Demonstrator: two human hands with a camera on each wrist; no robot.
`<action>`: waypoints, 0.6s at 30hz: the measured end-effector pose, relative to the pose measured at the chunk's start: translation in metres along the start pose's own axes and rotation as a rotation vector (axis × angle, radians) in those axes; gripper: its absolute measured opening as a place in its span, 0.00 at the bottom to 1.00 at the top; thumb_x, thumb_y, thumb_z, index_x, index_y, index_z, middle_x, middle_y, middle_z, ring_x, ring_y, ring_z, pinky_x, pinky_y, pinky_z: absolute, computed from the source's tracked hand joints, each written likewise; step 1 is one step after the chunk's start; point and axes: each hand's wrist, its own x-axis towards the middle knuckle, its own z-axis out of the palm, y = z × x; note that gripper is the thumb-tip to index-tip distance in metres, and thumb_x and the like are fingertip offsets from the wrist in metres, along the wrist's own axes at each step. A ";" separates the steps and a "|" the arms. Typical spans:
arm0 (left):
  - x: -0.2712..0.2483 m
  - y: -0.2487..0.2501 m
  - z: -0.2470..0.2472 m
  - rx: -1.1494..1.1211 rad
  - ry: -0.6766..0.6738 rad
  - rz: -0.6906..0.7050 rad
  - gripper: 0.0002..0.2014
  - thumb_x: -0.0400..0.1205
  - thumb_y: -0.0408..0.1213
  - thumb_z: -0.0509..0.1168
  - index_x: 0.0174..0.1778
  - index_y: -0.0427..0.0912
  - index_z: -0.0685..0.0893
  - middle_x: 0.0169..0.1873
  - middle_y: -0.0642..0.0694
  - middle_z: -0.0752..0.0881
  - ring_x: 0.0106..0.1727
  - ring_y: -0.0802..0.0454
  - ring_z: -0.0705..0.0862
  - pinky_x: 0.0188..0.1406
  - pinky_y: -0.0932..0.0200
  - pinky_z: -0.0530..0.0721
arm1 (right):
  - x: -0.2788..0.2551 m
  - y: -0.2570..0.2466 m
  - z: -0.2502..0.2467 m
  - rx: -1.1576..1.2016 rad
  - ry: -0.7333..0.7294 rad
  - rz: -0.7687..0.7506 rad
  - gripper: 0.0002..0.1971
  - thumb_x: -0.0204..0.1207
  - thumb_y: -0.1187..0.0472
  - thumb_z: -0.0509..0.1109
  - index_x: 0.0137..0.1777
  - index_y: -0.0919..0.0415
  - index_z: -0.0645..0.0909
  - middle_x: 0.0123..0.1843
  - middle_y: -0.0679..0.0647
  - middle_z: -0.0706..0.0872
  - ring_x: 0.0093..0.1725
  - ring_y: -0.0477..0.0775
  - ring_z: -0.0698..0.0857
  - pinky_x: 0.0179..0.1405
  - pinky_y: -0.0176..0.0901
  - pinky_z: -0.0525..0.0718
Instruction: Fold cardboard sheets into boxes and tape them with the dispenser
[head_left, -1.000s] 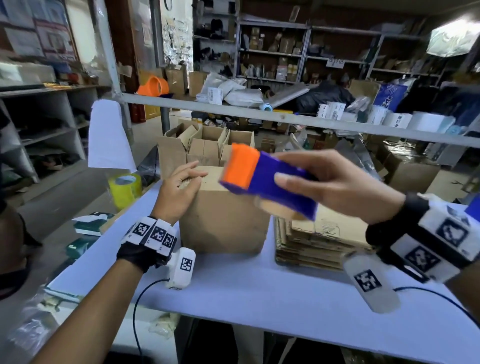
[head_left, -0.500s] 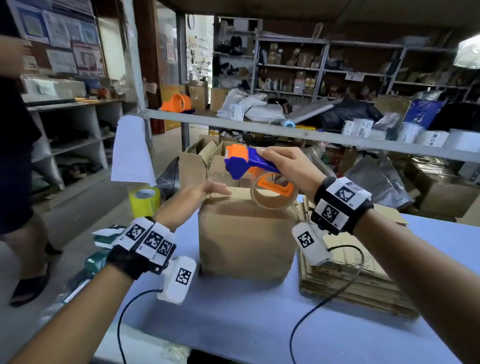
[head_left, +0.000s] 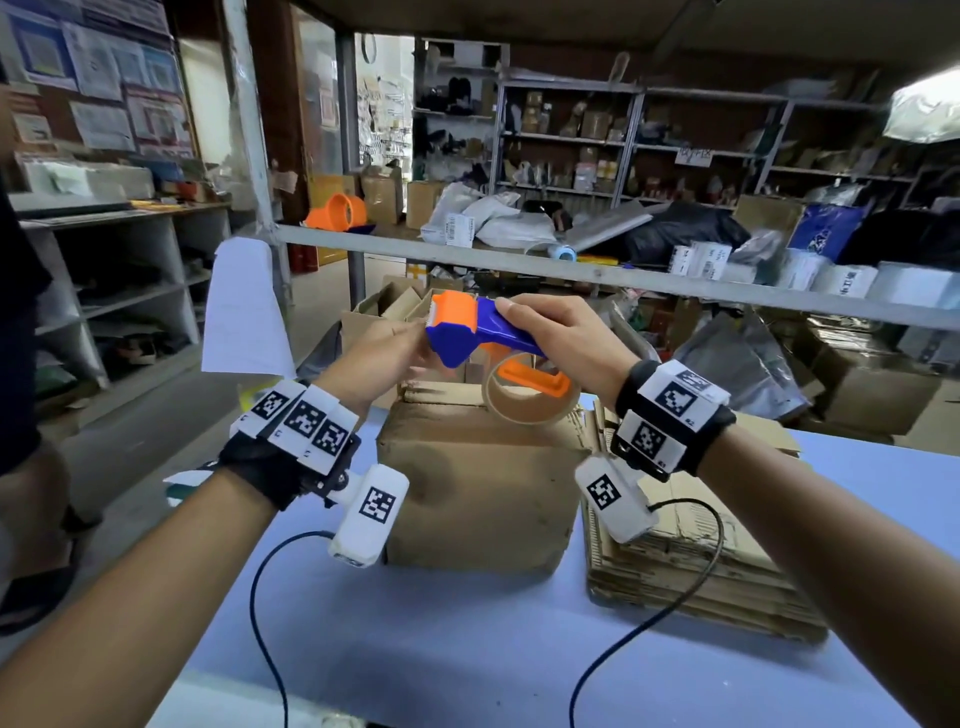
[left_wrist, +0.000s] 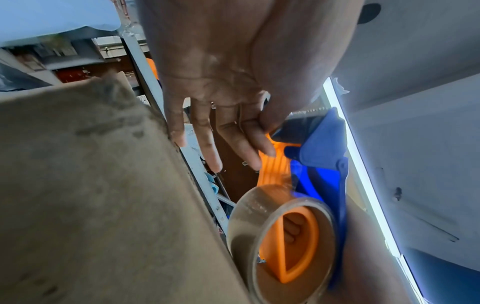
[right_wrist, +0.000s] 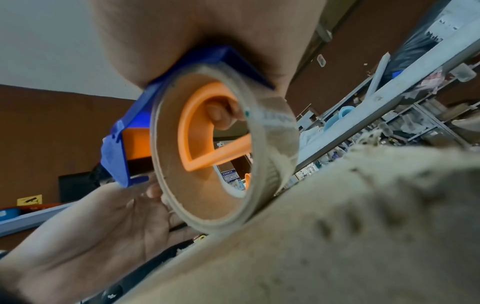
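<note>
— Look at the fingers (left_wrist: 249, 139) of the left hand (head_left: 382, 358): thumb and forefinger look pinched at the toothed mouth of the tape dispenser (head_left: 483, 332), the other fingers loosely spread. I can't make out the tape end itself.

— And the right hand (head_left: 558, 338)?

— Wrapped round the blue handle, one fingertip showing through the orange hub. The tape roll (head_left: 530, 397) hangs under it, its rim just at the top of the folded cardboard box (head_left: 478, 483).

— So folding's done on that one?

— Seems so; it stands closed on the table (head_left: 467, 649), mid-table, with the stack of flat cardboard sheets (head_left: 691, 566) touching it at three o'clock. I'd call this the taping step, just starting.

— What next?

— Likely draw out a free end, stick it over the far edge at twelve o'clock, then pull the dispenser back along the seam, keeping the flaps down.
</note>
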 end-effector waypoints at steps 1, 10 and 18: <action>0.000 -0.002 0.000 0.024 -0.001 0.049 0.15 0.90 0.41 0.60 0.59 0.35 0.88 0.53 0.35 0.91 0.57 0.47 0.89 0.63 0.50 0.84 | -0.001 -0.001 0.000 -0.012 0.001 -0.005 0.16 0.87 0.43 0.63 0.40 0.39 0.88 0.33 0.40 0.84 0.35 0.43 0.80 0.44 0.45 0.75; 0.007 -0.007 -0.014 0.498 0.077 0.243 0.12 0.87 0.38 0.61 0.44 0.38 0.87 0.38 0.40 0.89 0.46 0.37 0.87 0.53 0.38 0.85 | 0.002 -0.015 -0.005 -0.192 -0.004 -0.056 0.21 0.87 0.41 0.64 0.30 0.31 0.83 0.28 0.34 0.83 0.31 0.38 0.79 0.37 0.35 0.71; 0.001 -0.013 -0.023 0.662 0.100 0.343 0.18 0.90 0.42 0.58 0.33 0.45 0.78 0.34 0.42 0.87 0.42 0.40 0.85 0.40 0.49 0.81 | 0.006 -0.016 -0.009 -0.269 -0.104 -0.069 0.15 0.85 0.40 0.65 0.38 0.33 0.87 0.34 0.36 0.88 0.33 0.38 0.82 0.33 0.30 0.74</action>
